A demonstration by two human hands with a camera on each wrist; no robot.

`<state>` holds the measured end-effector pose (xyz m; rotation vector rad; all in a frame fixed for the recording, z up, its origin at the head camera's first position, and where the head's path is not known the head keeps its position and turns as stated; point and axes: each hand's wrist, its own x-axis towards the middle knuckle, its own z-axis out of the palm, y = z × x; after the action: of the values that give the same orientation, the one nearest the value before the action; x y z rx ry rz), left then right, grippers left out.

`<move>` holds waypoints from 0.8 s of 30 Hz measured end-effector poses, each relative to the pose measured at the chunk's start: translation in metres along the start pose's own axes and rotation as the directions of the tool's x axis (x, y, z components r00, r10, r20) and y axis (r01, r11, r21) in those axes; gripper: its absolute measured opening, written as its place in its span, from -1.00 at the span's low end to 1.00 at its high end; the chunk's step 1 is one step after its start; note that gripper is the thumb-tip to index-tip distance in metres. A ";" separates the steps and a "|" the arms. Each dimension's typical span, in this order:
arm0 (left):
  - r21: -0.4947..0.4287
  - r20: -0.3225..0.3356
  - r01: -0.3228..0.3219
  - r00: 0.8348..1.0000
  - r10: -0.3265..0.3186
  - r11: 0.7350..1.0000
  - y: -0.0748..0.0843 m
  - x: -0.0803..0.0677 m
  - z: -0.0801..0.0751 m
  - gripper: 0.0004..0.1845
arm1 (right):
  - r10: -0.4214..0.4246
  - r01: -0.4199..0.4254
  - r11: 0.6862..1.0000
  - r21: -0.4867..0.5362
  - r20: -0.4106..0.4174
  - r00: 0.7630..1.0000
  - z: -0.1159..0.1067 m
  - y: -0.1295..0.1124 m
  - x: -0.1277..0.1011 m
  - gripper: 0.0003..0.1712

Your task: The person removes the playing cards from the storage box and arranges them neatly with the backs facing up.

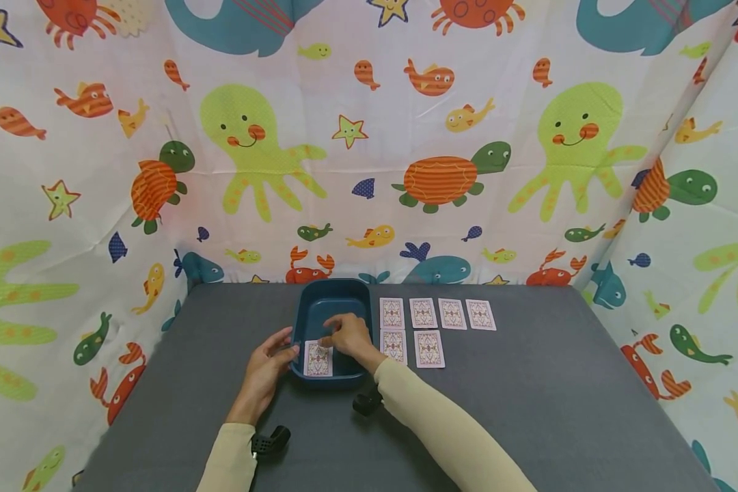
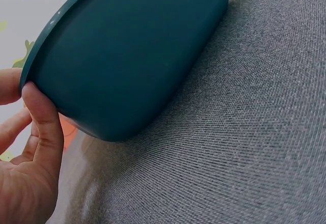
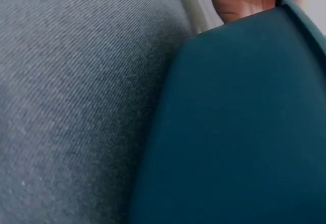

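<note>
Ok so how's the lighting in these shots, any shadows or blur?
Head view: bright, fairly even light, with soft shadows on the grey table near the blue tub; left wrist view: dimmer, the tub's outer wall dark, the fabric weave readable; right wrist view: also dim, a dark shadow along the tub's base, the wall smooth and soft with little detail.

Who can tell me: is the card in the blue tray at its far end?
No, the card is at the near end of the tray.
</note>
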<state>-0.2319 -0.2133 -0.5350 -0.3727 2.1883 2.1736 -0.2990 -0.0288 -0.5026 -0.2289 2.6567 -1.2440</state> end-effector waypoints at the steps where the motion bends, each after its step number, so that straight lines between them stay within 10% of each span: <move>1: -0.002 0.001 0.001 1.000 -0.001 1.000 -0.001 0.001 0.000 -0.47 | 0.002 -0.002 1.000 -0.018 0.000 1.000 0.001 0.000 0.000 -0.56; 24: -0.009 0.005 -0.002 1.000 0.002 1.000 0.001 0.001 0.000 -0.48 | -0.043 0.040 0.972 -0.232 -0.010 0.999 0.012 0.008 0.007 -0.48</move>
<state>-0.2333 -0.2130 -0.5339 -0.3648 2.1782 2.1840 -0.3031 -0.0340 -0.5168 -0.3123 2.8216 -0.9472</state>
